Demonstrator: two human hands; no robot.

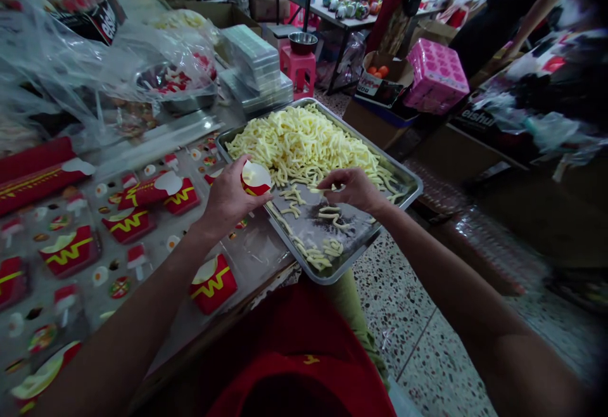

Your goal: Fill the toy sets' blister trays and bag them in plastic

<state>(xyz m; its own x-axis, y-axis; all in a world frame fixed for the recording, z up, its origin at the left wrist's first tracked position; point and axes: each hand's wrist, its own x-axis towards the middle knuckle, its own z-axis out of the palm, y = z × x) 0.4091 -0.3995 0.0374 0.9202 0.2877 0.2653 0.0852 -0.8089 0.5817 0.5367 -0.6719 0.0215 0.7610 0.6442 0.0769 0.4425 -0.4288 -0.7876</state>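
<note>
My left hand (227, 196) is wrapped round a small red fries carton (257, 187), its pale inside facing up. It is at the near left edge of a metal tray (304, 263). A heap of pale yellow fry-shaped strips (308, 141) fills the far part of the tray. Over the tray's middle, my right hand (352, 189) has thumb and fingers pinched together on what looks like a pale strip. Several loose strips (327, 249) lie scattered on the tray's near part. Beside it on the table is a red carton with a yellow zigzag (215, 285).
More red cartons (71, 252) lie across the patterned table cover (161, 265). Stacked clear plastic boxes (254, 59) and a bagged metal bowl (185, 97) stand behind. Beyond are a pink stool (298, 68), cardboard boxes and a pink package (436, 75). People stand in the background.
</note>
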